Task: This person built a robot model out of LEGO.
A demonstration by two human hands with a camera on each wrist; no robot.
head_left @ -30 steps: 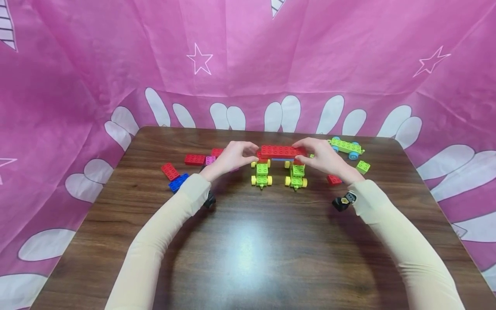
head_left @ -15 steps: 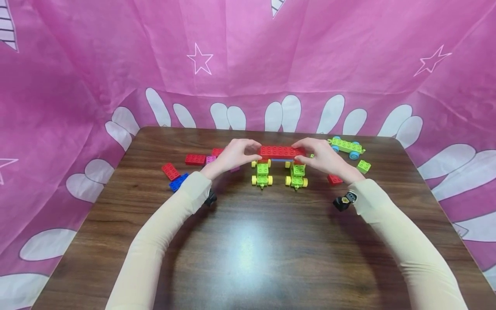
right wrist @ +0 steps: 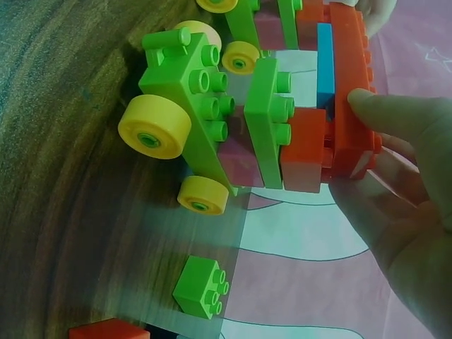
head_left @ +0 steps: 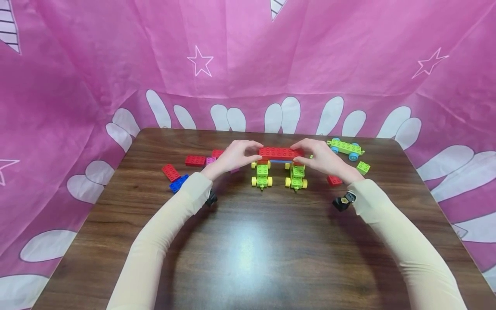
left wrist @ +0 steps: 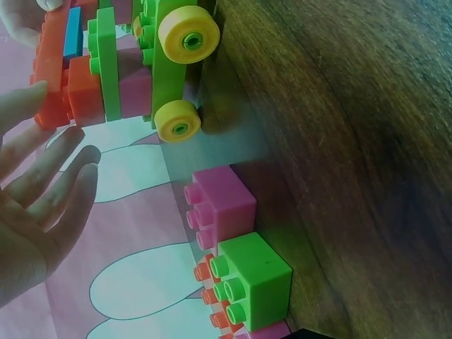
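A long red brick lies across the tops of two wheeled stacks, making a bridge. My left hand pinches its left end between thumb and fingers. Its right end is pinched by my right hand. Beneath it, a blue piece runs between the stacks. The left green car base and the right green car base have yellow wheels and stand on the table. Each stack also has a pink brick, a green plate and a red brick under the bridge.
On the left lie red bricks, a blue brick and a pink brick. At right are a green car base with blue wheels, a green brick and a red brick. A pink cloth hangs behind the table.
The long red brick has shifted slightly left and down and now lines up over both stacks. My left hand has moved slightly right at its fingertips; the right hand stays on its end.
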